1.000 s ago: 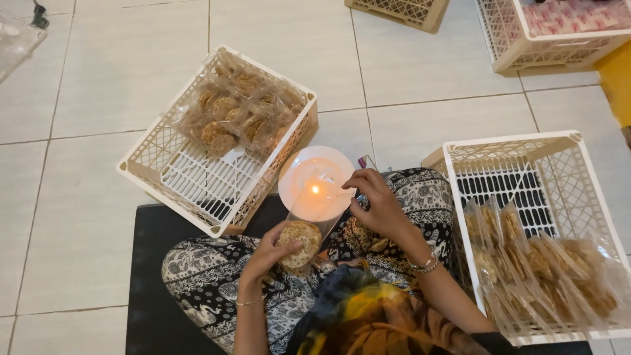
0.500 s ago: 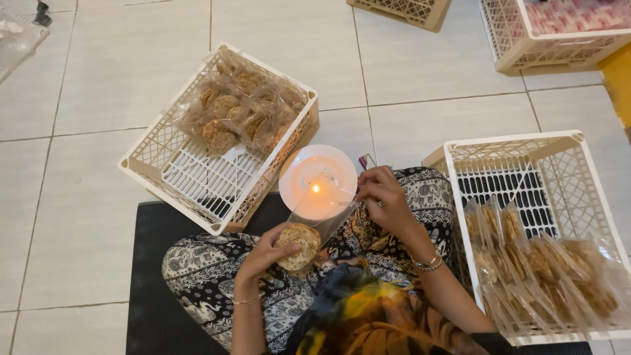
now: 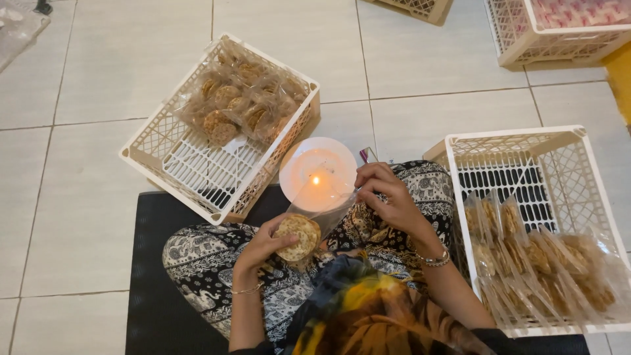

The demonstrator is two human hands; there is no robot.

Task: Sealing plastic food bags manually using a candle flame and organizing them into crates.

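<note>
Cracker packet: a clear plastic bag of round brown crackers sits over my lap, its open end stretched up toward a small flame.
Left hand: my left hand is clenched around the packet's filled lower end, fingers wrapped behind the stacked crackers.
Right hand: my right hand pinches the bag's open upper edge, holding the film taut just beside the flame; I think thumb and forefinger do the pinching, though the film is hard to make out there.
Candle: a lit candle burns on a round white plate on the floor between my knees and the left crate.
Left crate: a cream plastic crate stands tilted on the tiles, sealed cracker packets piled in its far half.
Right crate: a second cream crate stands just beside my right knee, filled toward its near end with upright open bags of crackers.
Seat: I sit cross-legged in patterned black-and-white trousers on a black mat.
Background: two more crates show at the top edge.
</note>
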